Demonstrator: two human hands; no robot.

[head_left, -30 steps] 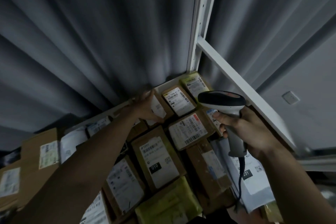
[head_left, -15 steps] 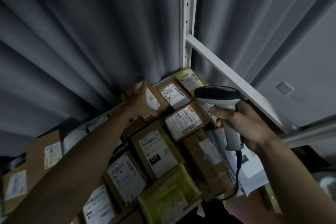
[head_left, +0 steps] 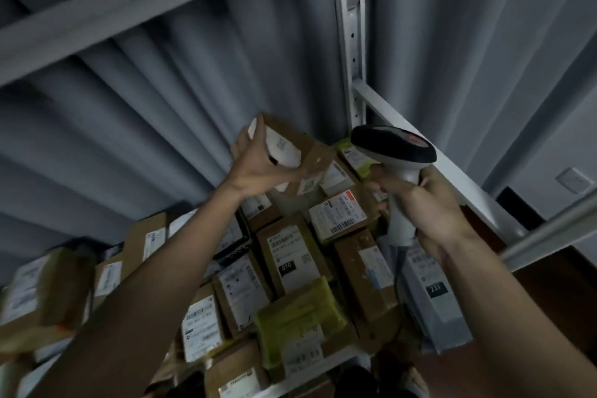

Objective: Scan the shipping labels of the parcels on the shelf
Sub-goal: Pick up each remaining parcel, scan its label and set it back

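Parcels (head_left: 290,255) crowd the shelf (head_left: 310,378) from the left edge to the right upright, most of them brown cardboard boxes lying flat with white shipping labels facing up. At the far left the boxes are smeared by blur and their labels cannot be read. Toward the middle, one box label (head_left: 292,260) carries a barcode and a black tag reading 010; in front of it lies a yellow-green padded mailer (head_left: 298,317) with a small white label near its lower edge.

Above these, the left hand (head_left: 255,168) grips a small brown box (head_left: 297,155) lifted clear of the pile and tilted, fingers and thumb curled round its near end. A white label (head_left: 279,147) wraps over the end of this box; its print is too blurred to read. Grey curtain folds (head_left: 161,100) hang behind the shelf.

Just right of the lifted box, another flat box (head_left: 339,216) shows a label with a red corner mark and a clear barcode. The right hand (head_left: 429,203) is wrapped around the pale handle of a barcode scanner (head_left: 392,145), whose dark head sits beside the lifted box, near but apart from it. Under this hand lies a grey mailer bag (head_left: 436,297) with a black tag reading 231. A white metal upright (head_left: 350,26) rises behind the scanner.
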